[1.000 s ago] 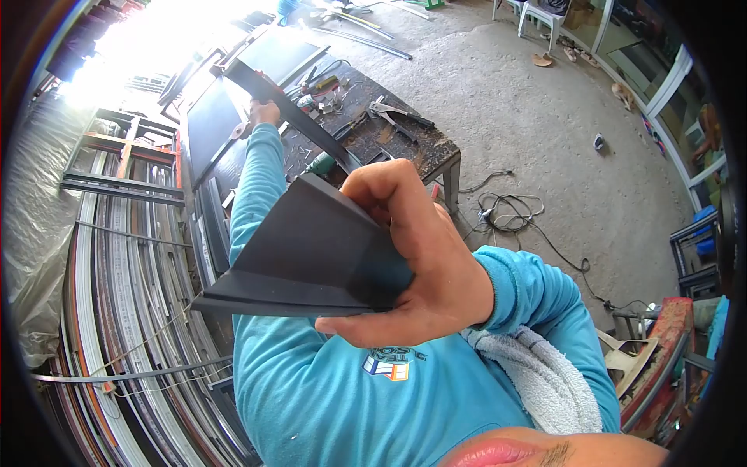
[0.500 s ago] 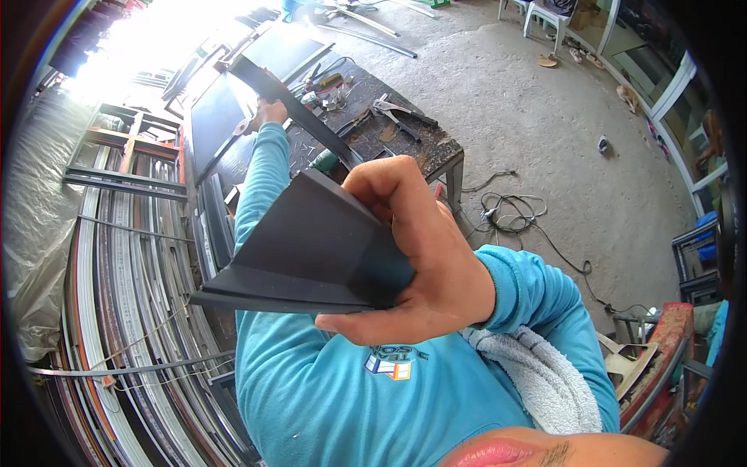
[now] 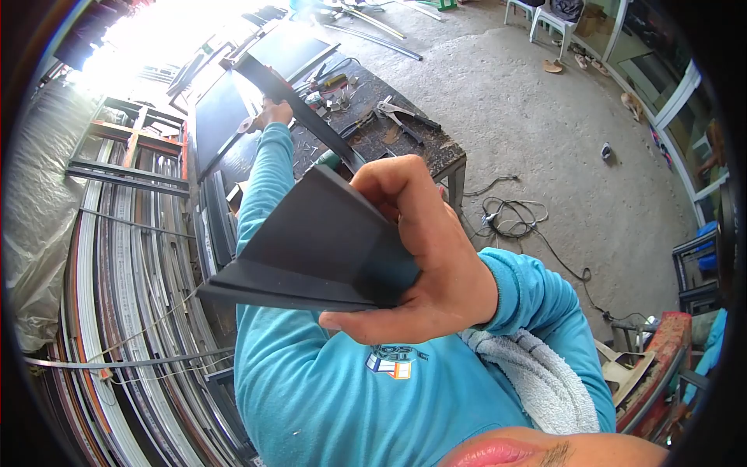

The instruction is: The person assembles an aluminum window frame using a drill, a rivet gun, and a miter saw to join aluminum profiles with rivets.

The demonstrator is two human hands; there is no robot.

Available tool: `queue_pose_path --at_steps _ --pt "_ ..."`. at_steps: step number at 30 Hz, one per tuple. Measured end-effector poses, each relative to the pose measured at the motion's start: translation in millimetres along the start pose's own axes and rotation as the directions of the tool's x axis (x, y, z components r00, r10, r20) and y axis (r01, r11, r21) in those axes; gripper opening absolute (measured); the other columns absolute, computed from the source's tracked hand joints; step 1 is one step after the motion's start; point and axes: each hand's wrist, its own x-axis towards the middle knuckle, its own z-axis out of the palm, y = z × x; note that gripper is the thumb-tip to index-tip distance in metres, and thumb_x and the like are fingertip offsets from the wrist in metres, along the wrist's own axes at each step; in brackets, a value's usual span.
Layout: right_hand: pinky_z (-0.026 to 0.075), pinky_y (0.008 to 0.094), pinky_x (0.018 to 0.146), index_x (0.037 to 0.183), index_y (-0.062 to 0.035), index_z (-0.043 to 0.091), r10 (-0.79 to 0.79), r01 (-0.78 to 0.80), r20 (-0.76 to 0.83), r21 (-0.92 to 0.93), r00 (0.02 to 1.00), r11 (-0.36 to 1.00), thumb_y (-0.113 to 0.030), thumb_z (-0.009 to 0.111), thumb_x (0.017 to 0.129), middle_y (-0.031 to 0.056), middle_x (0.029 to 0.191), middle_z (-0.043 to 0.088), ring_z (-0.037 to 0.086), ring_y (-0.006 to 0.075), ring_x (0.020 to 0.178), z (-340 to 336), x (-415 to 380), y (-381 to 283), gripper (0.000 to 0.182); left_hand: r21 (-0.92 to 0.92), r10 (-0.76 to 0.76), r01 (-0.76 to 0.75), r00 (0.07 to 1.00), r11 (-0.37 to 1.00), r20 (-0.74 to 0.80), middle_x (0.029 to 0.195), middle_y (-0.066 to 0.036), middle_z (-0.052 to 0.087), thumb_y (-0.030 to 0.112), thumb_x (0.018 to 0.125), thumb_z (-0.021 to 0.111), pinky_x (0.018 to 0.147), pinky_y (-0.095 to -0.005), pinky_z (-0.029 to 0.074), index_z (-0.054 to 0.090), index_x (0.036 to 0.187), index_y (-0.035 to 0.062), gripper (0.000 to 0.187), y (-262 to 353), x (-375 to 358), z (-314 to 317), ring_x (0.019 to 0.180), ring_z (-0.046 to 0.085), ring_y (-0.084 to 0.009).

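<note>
Close to the camera, my right hand (image 3: 436, 257) grips a dark grey metal profile (image 3: 303, 241), thumb beneath and curled fingers over its upper side. The profile flares toward the left, where its angled end shows. Stretched out over the workbench (image 3: 389, 144), my left hand (image 3: 276, 114) is closed at the edge of a long dark bar (image 3: 299, 109), its fingers partly hidden. This bar slants down to behind my right hand; whether it joins the profile cannot be seen. Pliers (image 3: 401, 117) and a green power tool (image 3: 328, 158) lie beside the bar.
Long metal profiles (image 3: 124, 272) are stacked on the left beside plastic sheeting (image 3: 35, 218). A coiled cable (image 3: 513, 218) lies on the concrete floor (image 3: 560, 124). Dark panels (image 3: 226, 117) rest at the bench's far side. White stools (image 3: 552, 27) stand at the back right.
The view has shifted slightly, so the bench and floor appear a little to the right and lower. Both hands keep their grips, and the profile stays nearly in place.
</note>
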Motion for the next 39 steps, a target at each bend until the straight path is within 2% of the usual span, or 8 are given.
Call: queue_pose_path --at_steps 9,12,18,26,29,32,35,39 --pt "0.050 0.0321 0.070 0.118 0.0020 0.036 -0.090 0.091 -0.153 -0.002 0.984 0.996 -0.024 0.083 0.065 0.0149 0.093 0.058 0.063 0.0242 0.078 1.8 -1.8 7.7 0.076 -0.055 -0.011 0.012 1.000 0.998 0.014 0.128 -0.020 0.059 0.027 0.084 0.064 0.104 -0.0385 0.041 0.048 0.133 0.0024 0.057 -9.9 -9.0 26.2 0.120 0.055 -0.0342" --pt "0.044 0.0247 0.084 0.126 0.0053 0.029 -0.008 0.008 -0.032 -0.005 0.999 1.000 -0.011 0.086 0.063 0.0137 0.111 0.050 0.055 0.0140 0.100 -12.9 2.3 2.4 0.086 -0.130 -0.072 0.078 0.996 0.988 0.052 0.125 -0.018 0.061 0.037 0.080 0.070 0.100 -0.0372 0.043 0.053 0.127 0.0042 0.060 -22.8 -7.0 52.1 0.118 0.058 -0.0319" --pt "0.042 0.0299 0.095 0.135 0.0042 0.028 -0.040 0.049 -0.122 0.069 0.992 0.996 -0.011 0.085 0.062 0.0146 0.124 0.049 0.052 0.0180 0.112 -21.8 9.7 8.1 0.094 -0.419 -0.127 0.143 0.990 0.897 0.065 0.111 -0.015 0.068 0.048 0.079 0.071 0.094 -0.0364 0.046 0.060 0.119 0.0044 0.060 -33.0 -1.8 83.8 0.107 0.064 -0.0297" --pt "0.044 0.0298 0.072 0.127 0.0083 0.040 -0.086 0.081 -0.059 -0.078 0.995 0.994 -0.035 0.059 0.089 0.0093 0.103 0.048 0.050 0.0172 0.084 -122.6 7.7 -20.4 0.061 -0.770 0.044 -0.109 0.994 0.629 -0.105 0.100 -0.009 0.069 0.040 0.075 0.081 0.080 -0.0318 0.048 0.066 0.105 -0.0025 0.054 -27.6 -10.8 18.8 0.088 0.062 -0.0176" --pt "0.042 0.0271 0.067 0.113 0.0065 0.049 -0.075 0.049 0.147 0.172 0.986 0.984 -0.028 0.052 0.097 0.0070 0.094 0.050 0.050 0.0144 0.075 -194.3 30.7 -18.3 0.038 -0.791 0.053 -0.304 0.944 0.531 -0.326 0.091 -0.007 0.070 0.025 0.071 0.086 0.076 -0.0312 0.050 0.069 0.097 -0.0039 0.043 -46.9 2.9 -42.2 0.079 0.063 -0.0150" --pt "0.046 0.0285 0.066 0.108 0.0035 0.053 0.049 -0.049 0.008 0.249 0.999 0.967 -0.023 0.053 0.094 0.0070 0.084 0.054 0.054 0.0172 0.070 -198.6 63.3 0.0 0.030 -0.801 0.079 -0.352 0.930 0.485 -0.360 0.104 -0.011 0.067 0.013 0.070 0.084 0.078 -0.0352 0.053 0.066 0.107 -0.0062 0.045 -86.6 -3.2 -121.0 0.083 0.064 -0.0184" --pt "0.051 0.0315 0.071 0.120 0.0088 0.055 0.009 0.030 -0.520 0.067 0.854 0.997 -0.023 0.061 0.085 0.0094 0.086 0.061 0.058 0.0210 0.073 -133.3 99.9 38.6 0.047 -0.515 0.012 -0.338 0.845 0.788 -0.535 0.088 -0.017 0.064 0.024 0.072 0.082 0.068 -0.0398 0.059 0.063 0.100 -0.0125 0.049 -160.7 10.3 -189.1 0.069 0.064 -0.0227" --pt "0.050 0.0327 0.070 0.114 -0.0013 0.062 -0.214 0.146 -0.616 -0.159 0.758 0.976 -0.028 0.055 0.097 0.0051 0.082 0.057 0.057 0.0168 0.072 -162.4 130.7 144.5 0.032 -0.460 -0.396 0.064 0.621 0.886 -0.676 0.081 -0.017 0.064 0.041 0.057 0.092 0.055 -0.0407 0.060 0.059 0.080 -0.0098 0.065 -175.9 -52.3 -274.3 0.058 0.061 -0.0239"
